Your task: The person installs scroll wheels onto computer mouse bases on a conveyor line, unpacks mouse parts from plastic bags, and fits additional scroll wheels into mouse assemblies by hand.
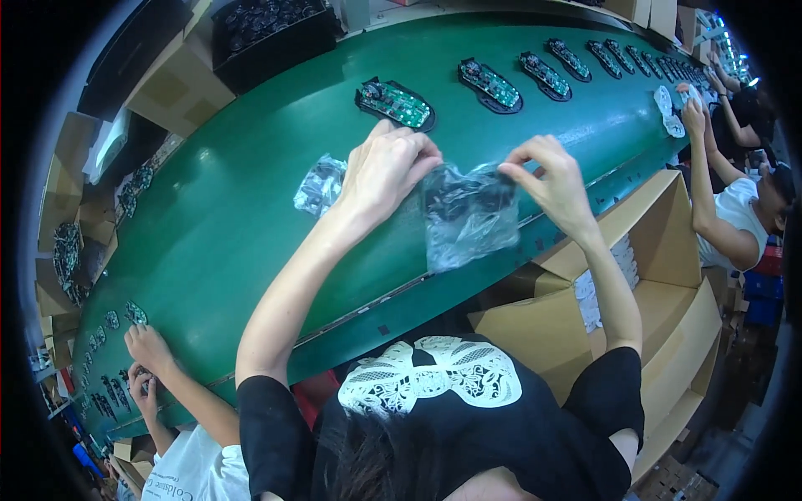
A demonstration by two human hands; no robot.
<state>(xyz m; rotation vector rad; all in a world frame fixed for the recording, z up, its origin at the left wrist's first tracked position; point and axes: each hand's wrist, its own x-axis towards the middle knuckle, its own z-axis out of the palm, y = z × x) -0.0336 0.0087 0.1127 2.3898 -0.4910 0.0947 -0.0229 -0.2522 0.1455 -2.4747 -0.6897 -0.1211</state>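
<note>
On the long green surface (242,242), circuit boards in black housings (545,77) lie in a row at the far right. At the near edge, the person's left hand (384,171) and right hand (555,179) hold a clear plastic bag (472,224) with dark contents, fingers pinched narrowly at its upper corners. A second plastic bag (318,187) lies left.

The left hand (383,171) and right hand (553,179) pinch opposite top corners of a clear plastic bag (472,224), which hangs between their fingers. Left of the left fingers lies a crumpled bag (314,185); just beyond them, a green circuit board (399,107).
</note>
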